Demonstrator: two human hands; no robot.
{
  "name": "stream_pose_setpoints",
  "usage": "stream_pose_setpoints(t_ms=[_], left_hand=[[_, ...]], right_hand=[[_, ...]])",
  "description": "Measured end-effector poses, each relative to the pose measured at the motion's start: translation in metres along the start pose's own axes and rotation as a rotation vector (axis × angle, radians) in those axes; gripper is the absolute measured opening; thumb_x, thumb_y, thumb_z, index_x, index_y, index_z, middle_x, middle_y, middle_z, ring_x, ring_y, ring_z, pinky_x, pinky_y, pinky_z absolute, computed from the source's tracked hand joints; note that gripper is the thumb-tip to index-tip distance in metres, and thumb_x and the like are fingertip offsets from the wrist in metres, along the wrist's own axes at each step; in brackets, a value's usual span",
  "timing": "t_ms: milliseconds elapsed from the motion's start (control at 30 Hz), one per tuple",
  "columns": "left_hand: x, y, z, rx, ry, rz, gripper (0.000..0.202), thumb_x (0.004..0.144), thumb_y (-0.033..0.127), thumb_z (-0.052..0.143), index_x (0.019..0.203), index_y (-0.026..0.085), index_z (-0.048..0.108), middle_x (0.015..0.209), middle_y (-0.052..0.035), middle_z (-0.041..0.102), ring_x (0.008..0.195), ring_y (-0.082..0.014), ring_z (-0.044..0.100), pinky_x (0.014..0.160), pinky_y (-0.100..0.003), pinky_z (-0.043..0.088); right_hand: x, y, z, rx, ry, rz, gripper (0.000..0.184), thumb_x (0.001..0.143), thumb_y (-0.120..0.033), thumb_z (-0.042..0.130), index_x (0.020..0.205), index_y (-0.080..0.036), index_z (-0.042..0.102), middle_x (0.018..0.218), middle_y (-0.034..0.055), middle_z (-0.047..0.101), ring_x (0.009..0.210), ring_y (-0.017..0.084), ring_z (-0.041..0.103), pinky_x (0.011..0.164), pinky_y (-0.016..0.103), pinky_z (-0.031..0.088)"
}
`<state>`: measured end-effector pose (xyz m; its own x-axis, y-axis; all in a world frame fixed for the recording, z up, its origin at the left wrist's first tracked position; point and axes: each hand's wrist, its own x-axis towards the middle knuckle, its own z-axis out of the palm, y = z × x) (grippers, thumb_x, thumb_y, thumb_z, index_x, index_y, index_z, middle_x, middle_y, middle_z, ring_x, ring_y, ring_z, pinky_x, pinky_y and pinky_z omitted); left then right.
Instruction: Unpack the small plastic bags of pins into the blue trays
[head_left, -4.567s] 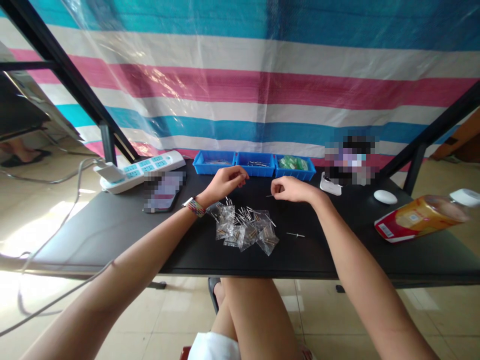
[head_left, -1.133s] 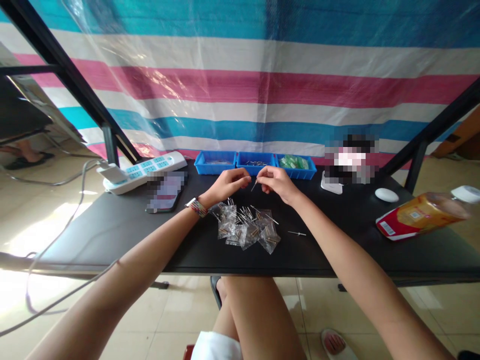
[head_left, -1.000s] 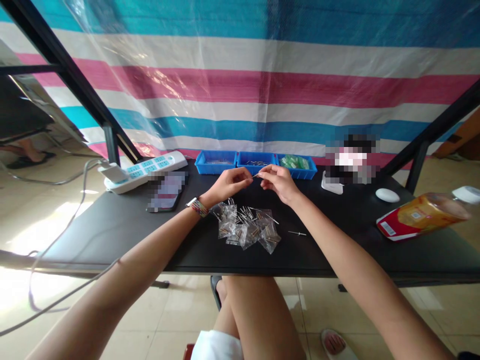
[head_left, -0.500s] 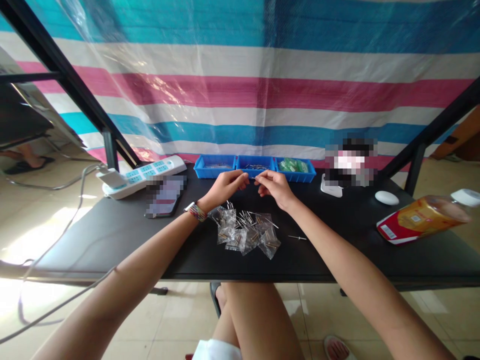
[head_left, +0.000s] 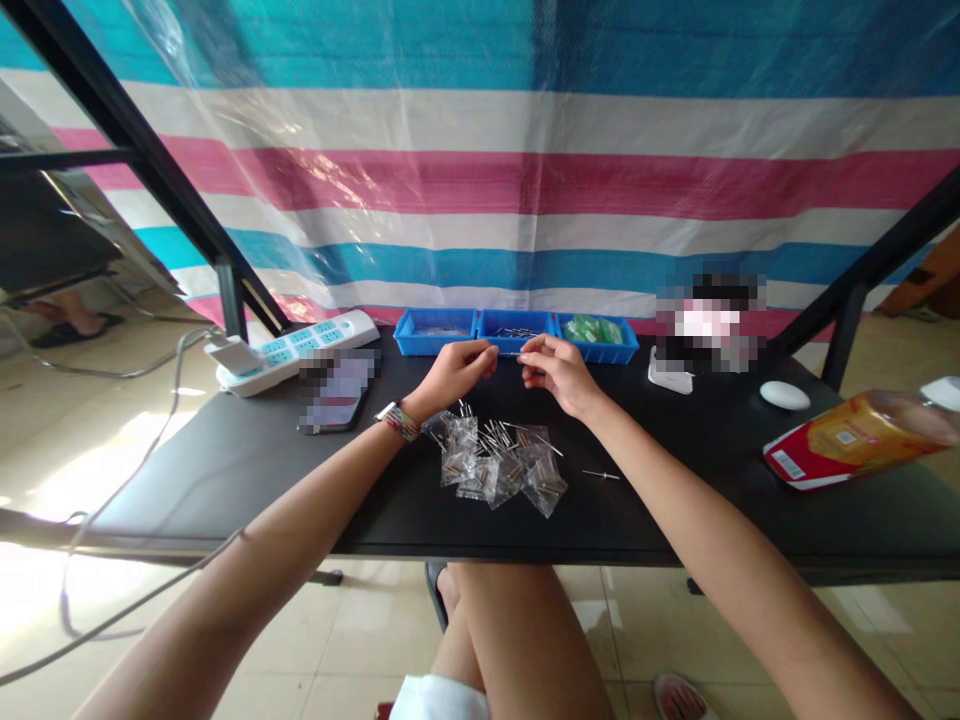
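Note:
My left hand [head_left: 459, 370], with a woven band and watch at the wrist, is closed in a pinch just in front of the blue bins. My right hand [head_left: 559, 372] is pinched too, facing it across a small gap. Between their fingertips spans a thin metal rivet [head_left: 508, 354], gripped at both ends; its finer detail is too small to make out. Below the hands lie several small clear plastic bags [head_left: 480, 478] with metal pieces inside. A heap of loose rivets [head_left: 496, 438] rests against them, and a single rivet [head_left: 601, 475] lies apart to the right.
Three joined blue bins [head_left: 439, 345] stand at the back, holding clear bags, metal pins and green packets. Left are a power strip [head_left: 349, 325] and a phone [head_left: 341, 392]. To the right are a white case [head_left: 670, 378], a white oval object [head_left: 784, 396] and a drink bottle [head_left: 840, 435].
My right hand has drawn slightly away from the left, and more of the rivet shows between them. The whole view has shifted a little; the bags and loose rivets lie as before.

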<state>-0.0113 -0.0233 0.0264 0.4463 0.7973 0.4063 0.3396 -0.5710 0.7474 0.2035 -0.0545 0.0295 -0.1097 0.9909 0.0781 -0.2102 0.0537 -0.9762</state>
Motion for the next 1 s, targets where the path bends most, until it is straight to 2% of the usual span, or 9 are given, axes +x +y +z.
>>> stream_pose_setpoints(t_ms=[133,267,367,467,533,633,700,867,1000], left_hand=[[0.001,-0.003,-0.001,-0.004,-0.013,-0.006,0.053,0.105,0.057,0.048,0.072,0.019,0.064,0.068,-0.0029,0.065,0.066,-0.0167,0.061,0.068,-0.029,0.047],[0.000,-0.004,-0.002,-0.021,-0.009,-0.014,0.053,0.105,0.056,0.048,0.071,0.019,0.063,0.067,-0.0029,0.066,0.067,-0.0168,0.062,0.070,-0.029,0.048],[0.000,-0.003,-0.003,-0.021,-0.005,-0.016,0.052,0.105,0.055,0.049,0.069,0.019,0.062,0.066,-0.0027,0.065,0.066,-0.0164,0.061,0.069,-0.029,0.047],[0.000,-0.002,-0.003,-0.001,-0.009,-0.016,0.051,0.104,0.054,0.049,0.069,0.019,0.062,0.066,-0.0027,0.065,0.065,-0.0163,0.060,0.068,-0.029,0.047],[0.000,-0.001,-0.003,0.007,-0.007,-0.012,0.051,0.104,0.053,0.049,0.069,0.019,0.062,0.066,-0.0028,0.065,0.065,-0.0163,0.060,0.068,-0.029,0.047],[0.000,-0.002,-0.003,0.006,-0.005,-0.013,0.052,0.105,0.053,0.048,0.070,0.019,0.063,0.066,-0.0029,0.065,0.065,-0.0165,0.060,0.068,-0.029,0.046],[0.000,-0.003,-0.002,0.010,-0.004,-0.012,0.052,0.105,0.053,0.048,0.070,0.018,0.063,0.066,-0.0029,0.064,0.066,-0.0164,0.060,0.068,-0.029,0.046],[-0.001,-0.002,-0.002,0.026,0.003,-0.021,0.049,0.104,0.050,0.049,0.068,0.018,0.062,0.065,-0.0023,0.063,0.064,-0.0155,0.058,0.067,-0.028,0.044],[-0.001,-0.002,-0.001,0.026,-0.013,-0.017,0.048,0.103,0.050,0.050,0.069,0.019,0.063,0.066,-0.0022,0.064,0.064,-0.0156,0.059,0.067,-0.028,0.045]], right_hand=[[0.004,0.000,0.000,-0.034,0.022,-0.015,0.027,0.063,-0.032,0.085,0.079,-0.020,0.066,0.072,-0.0030,0.065,0.059,0.011,0.063,0.051,0.022,0.056],[0.017,0.001,-0.003,0.010,0.254,-0.133,0.029,0.066,-0.035,0.081,0.087,-0.021,0.069,0.079,-0.0013,0.070,0.057,0.012,0.065,0.053,0.025,0.059],[0.024,0.001,-0.011,-0.177,0.311,-0.180,0.033,0.072,-0.036,0.074,0.101,-0.021,0.074,0.084,0.0003,0.074,0.050,0.012,0.063,0.047,0.026,0.053],[0.023,-0.001,-0.019,-0.407,0.355,-0.264,0.022,0.076,-0.030,0.067,0.093,-0.020,0.076,0.072,-0.0011,0.069,0.045,0.011,0.056,0.043,0.024,0.042],[0.017,-0.003,-0.020,-0.481,0.216,-0.270,0.015,0.077,-0.028,0.066,0.085,-0.019,0.076,0.069,-0.0006,0.068,0.049,0.012,0.055,0.047,0.024,0.041],[0.004,-0.008,-0.012,-0.632,-0.213,-0.207,0.005,0.074,-0.021,0.072,0.076,-0.018,0.076,0.069,0.0006,0.071,0.059,0.013,0.059,0.058,0.025,0.044],[-0.003,-0.011,-0.005,-0.775,-0.389,-0.161,0.002,0.071,-0.015,0.075,0.072,-0.017,0.075,0.067,0.0002,0.071,0.062,0.013,0.060,0.062,0.025,0.044],[-0.013,-0.015,0.001,-0.905,-0.603,-0.065,0.005,0.074,-0.016,0.079,0.078,-0.016,0.076,0.071,-0.0002,0.072,0.066,0.013,0.062,0.064,0.025,0.044],[-0.012,-0.009,-0.002,-0.971,-0.614,-0.089,0.012,0.073,-0.008,0.074,0.080,-0.017,0.077,0.075,-0.0003,0.074,0.068,0.013,0.064,0.065,0.024,0.045]])
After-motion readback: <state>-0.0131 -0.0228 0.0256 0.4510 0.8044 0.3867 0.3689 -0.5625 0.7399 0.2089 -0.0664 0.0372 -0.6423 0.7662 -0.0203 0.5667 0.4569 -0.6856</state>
